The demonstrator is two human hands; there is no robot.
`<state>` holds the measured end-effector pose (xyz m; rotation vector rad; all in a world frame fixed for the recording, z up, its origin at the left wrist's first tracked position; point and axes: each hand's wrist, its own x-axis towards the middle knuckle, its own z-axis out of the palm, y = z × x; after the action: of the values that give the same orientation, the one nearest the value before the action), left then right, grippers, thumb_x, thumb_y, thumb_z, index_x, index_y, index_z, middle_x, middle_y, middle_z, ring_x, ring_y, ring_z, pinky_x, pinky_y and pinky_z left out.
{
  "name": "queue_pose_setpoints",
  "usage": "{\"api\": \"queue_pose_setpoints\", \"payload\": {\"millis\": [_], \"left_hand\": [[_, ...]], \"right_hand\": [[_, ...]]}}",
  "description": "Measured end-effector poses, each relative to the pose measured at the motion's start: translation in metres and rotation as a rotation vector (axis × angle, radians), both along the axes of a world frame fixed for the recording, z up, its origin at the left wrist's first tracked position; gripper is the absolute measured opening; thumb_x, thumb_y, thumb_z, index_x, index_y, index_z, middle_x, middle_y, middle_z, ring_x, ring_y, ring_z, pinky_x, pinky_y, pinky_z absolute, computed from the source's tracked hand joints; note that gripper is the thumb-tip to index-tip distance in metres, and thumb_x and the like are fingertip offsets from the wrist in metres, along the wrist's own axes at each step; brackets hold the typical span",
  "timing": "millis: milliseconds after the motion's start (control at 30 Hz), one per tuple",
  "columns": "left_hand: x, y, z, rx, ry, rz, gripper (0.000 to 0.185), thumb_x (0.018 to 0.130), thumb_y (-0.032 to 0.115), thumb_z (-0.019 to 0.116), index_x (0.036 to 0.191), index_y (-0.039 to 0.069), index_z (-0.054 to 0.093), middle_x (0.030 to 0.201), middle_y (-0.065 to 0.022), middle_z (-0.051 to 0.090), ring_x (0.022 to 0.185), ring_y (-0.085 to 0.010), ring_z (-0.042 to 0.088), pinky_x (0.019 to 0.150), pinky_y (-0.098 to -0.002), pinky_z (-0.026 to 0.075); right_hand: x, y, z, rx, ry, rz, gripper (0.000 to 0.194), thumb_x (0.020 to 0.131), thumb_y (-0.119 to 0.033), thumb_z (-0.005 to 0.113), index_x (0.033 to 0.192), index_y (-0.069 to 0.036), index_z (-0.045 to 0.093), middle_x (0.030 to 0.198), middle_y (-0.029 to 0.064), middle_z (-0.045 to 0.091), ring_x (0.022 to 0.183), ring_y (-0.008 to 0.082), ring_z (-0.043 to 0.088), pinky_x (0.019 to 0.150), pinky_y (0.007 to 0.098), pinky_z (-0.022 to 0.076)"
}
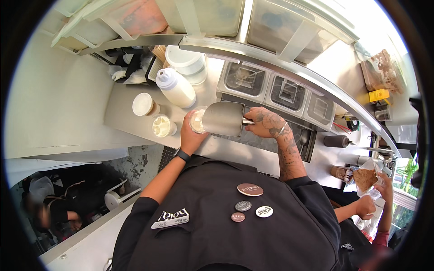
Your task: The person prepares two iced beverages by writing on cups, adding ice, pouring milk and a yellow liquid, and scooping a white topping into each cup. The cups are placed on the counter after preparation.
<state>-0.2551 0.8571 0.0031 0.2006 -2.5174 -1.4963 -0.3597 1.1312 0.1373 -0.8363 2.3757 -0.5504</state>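
My left hand (pixel 192 135) is closed around a clear cup (pixel 197 120) with pale contents. Over the cup's rim lies the tip of a metal ice scoop (pixel 223 119), whose handle my right hand (pixel 264 122) grips. What the scoop carries is hidden, as its back faces the camera. Left of my left hand, a cup with creamy white contents (pixel 162 126) stands on the steel counter (pixel 129 129), near a cup with a white lid (pixel 143 104). A white squeeze bottle (pixel 176 88) stands behind them. Below the scoop is an ice bin (pixel 261 144).
Lidded steel pans (pixel 245 79) line the counter's back, beneath a metal shelf edge (pixel 271 52). A white-lidded tub (pixel 186 62) stands behind the bottle. A dark squeeze bottle (pixel 336 141) lies at right. There a co-worker's hands (pixel 366 206) hold a container of brown powder (pixel 365 179).
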Motion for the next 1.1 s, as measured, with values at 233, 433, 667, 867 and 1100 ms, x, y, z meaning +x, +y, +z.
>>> {"api": "queue_pose_setpoints", "payload": {"millis": [233,433,667,867,1100], "left_hand": [[0.005,-0.012,-0.021,0.089,0.004,0.041,0.094,0.074,0.018,0.091,0.146,-0.003,0.034,0.144,-0.0182,0.048,0.135,-0.0271,0.048,0.113,-0.0384,0.040],[0.009,-0.014,-0.031,0.220,0.000,0.070,0.101,0.076,0.016,0.090,0.152,-0.002,0.026,0.146,-0.0164,0.046,0.136,-0.0251,0.046,0.113,-0.0383,0.040],[0.052,-0.025,-0.048,0.392,-0.392,-0.026,0.084,0.087,0.006,0.077,0.155,0.002,0.028,0.150,-0.0160,0.046,0.140,-0.0249,0.047,0.114,-0.0379,0.041],[0.157,-0.101,-0.041,0.146,-0.669,-0.142,0.050,0.090,0.002,0.066,0.139,0.002,0.055,0.138,-0.0145,0.059,0.128,-0.0244,0.059,0.104,-0.0356,0.050],[0.198,-0.085,-0.017,-0.220,-0.576,-0.418,0.053,0.096,0.021,0.055,0.147,0.011,0.050,0.146,-0.0179,0.052,0.127,-0.0360,0.057,0.107,-0.0410,0.047]], "right_hand": [[-0.002,0.053,-0.019,0.049,-0.171,-0.190,0.037,0.083,-0.028,0.075,0.109,-0.001,0.072,0.103,0.0213,0.069,0.103,0.0366,0.065,0.089,0.0442,0.0519],[-0.005,0.102,-0.176,0.557,-0.163,-0.239,0.043,0.082,-0.031,0.077,0.116,-0.005,0.073,0.120,0.0182,0.071,0.117,0.0332,0.065,0.101,0.0394,0.0522],[0.001,0.102,-0.317,0.276,-0.066,-0.326,0.045,0.084,-0.031,0.076,0.122,-0.007,0.071,0.131,0.0150,0.064,0.123,0.0324,0.060,0.107,0.0378,0.0471],[0.010,0.101,-0.293,0.166,-0.100,-0.283,0.035,0.087,-0.022,0.071,0.121,-0.013,0.072,0.124,0.0117,0.064,0.121,0.0301,0.059,0.107,0.0353,0.0464],[0.019,0.108,-0.264,-0.052,-0.072,-0.344,0.034,0.083,-0.019,0.073,0.115,-0.006,0.073,0.118,0.0147,0.067,0.110,0.0338,0.064,0.099,0.0398,0.0509]]}}
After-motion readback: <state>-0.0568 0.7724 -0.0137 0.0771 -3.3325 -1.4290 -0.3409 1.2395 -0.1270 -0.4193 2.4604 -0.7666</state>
